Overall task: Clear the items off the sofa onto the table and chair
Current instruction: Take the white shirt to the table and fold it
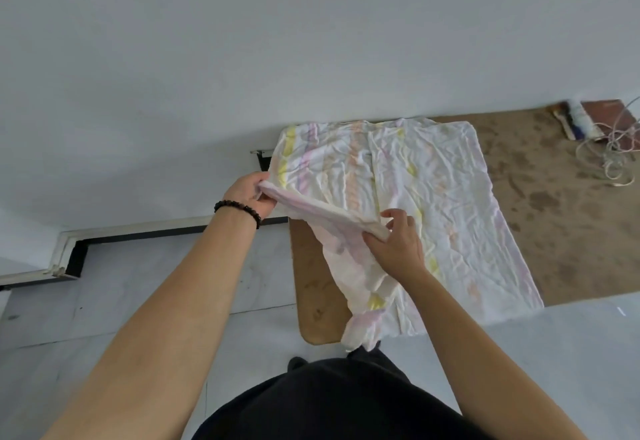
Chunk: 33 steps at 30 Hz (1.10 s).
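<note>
Both hands (249,194) (394,245) pinch the cloth's (433,190) folded edge on the table (554,214).

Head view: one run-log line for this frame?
stage: cloth spread on table | left hand: pinches raised fold | right hand: grips same fold | cloth end: hangs past near table edge

Cloth (433,197): spread on the counter (554,232), covering its left part; one corner hangs over the near edge.
Left hand (247,194): holding the cloth's left edge.
Right hand (398,245): holding a fold on the cloth, right of and nearer than the left hand.
Cord (613,155), tube (581,121): far right on the counter, well apart from the cloth.
Wall (242,41): behind the counter.
Floor (173,284): left of the counter.
</note>
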Tool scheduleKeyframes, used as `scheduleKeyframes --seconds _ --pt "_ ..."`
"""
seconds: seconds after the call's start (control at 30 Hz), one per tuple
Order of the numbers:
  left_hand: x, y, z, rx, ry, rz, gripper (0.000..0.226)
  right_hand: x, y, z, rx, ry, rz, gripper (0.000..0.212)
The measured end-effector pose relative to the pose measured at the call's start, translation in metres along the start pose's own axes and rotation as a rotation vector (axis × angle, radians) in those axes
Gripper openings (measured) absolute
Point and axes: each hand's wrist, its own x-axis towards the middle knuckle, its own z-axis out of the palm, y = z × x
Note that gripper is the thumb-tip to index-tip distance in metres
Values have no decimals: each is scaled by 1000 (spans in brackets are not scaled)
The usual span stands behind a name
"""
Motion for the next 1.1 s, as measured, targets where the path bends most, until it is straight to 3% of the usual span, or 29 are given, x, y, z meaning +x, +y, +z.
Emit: scheduleKeyframes --seconds 0.07,0.17,0.27,0.4,0.5,0.6,0.7,0.77,0.87,0.93,1.1 --pt "-2 -10 13 -51 -24 -14 23 -7 6 4 -64 143 -237 39" --pt "-2 -17 26 -96 -55 -24 21 -15 19 0 -185 100 -439 28" --pt "-3 -20 38 -53 -93 32 10 -21 33 -3 -135 36 -399 31" --pt "-12 -24 53 -24 -118 110 4 -22 35 -13 86 56 -153 21" --pt "-17 -25 58 -58 -153 129 2 -24 32 -22 -15 194 -335 24" --pt "-20 -24 63 -58 -159 136 3 -22 32 -26 -228 141 -499 28" --pt "-23 -24 65 -44 -162 130 9 -16 32 -22 -126 -43 -214 33" --pt "-28 -29 67 -21 -173 125 18 -13 27 -15 -78 -53 -9 21" --pt "-35 -35 70 -2 -190 127 18 -8 13 -9 -250 -39 152 76" --pt "-39 -37 71 14 -182 138 20 -6 9 -10 -401 -37 153 86" --pt "-43 -36 70 0 -156 161 17 -11 13 -15 -435 63 16 20"
